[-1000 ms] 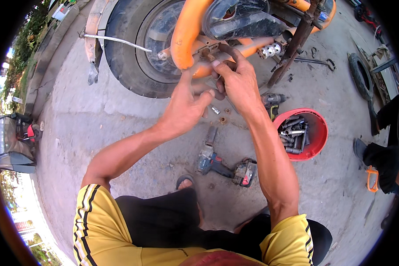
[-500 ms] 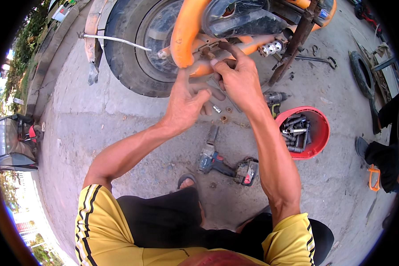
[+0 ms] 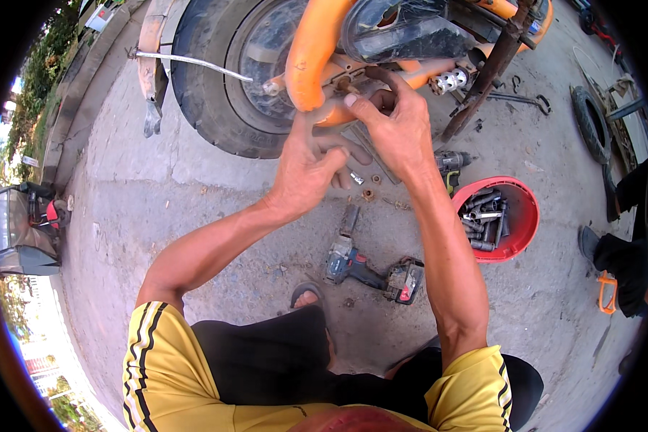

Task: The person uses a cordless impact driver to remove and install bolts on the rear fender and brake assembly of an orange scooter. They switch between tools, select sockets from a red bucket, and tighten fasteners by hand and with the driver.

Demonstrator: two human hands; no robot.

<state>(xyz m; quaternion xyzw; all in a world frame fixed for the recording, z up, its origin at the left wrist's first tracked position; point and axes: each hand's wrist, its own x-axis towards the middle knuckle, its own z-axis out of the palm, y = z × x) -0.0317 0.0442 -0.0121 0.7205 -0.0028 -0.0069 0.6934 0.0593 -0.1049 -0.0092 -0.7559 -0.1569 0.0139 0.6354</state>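
My right hand (image 3: 401, 124) is at the orange frame tube (image 3: 430, 70) of a vehicle, thumb and index finger closed about a rusty bolt (image 3: 347, 86) beside a bracket. The bolt's far end is hidden. Just left and nearer to me, my left hand (image 3: 301, 173) has its index finger stretched up against the curved orange bar (image 3: 307, 68). Its thumb points right and its fingers are apart, though partly blurred, with nothing visible in them. Beyond the bar stands a wheel with a black tyre (image 3: 201, 108). A small shiny socket (image 3: 356, 177) lies below my hands.
A cordless impact wrench (image 3: 353, 265) lies on the concrete between my arms. A second power tool (image 3: 450, 164) sits beside a red bucket (image 3: 531, 219) of sockets. Rusty nuts (image 3: 368, 194) lie near the socket. A rusty metal stand (image 3: 491, 72) rises at right; another person's legs (image 3: 623, 259) are farther right.
The view has shifted slightly, moving the scene a little to the right. Both hands stay at nearly the same places on the vehicle, with my right fingers still at the bolt.
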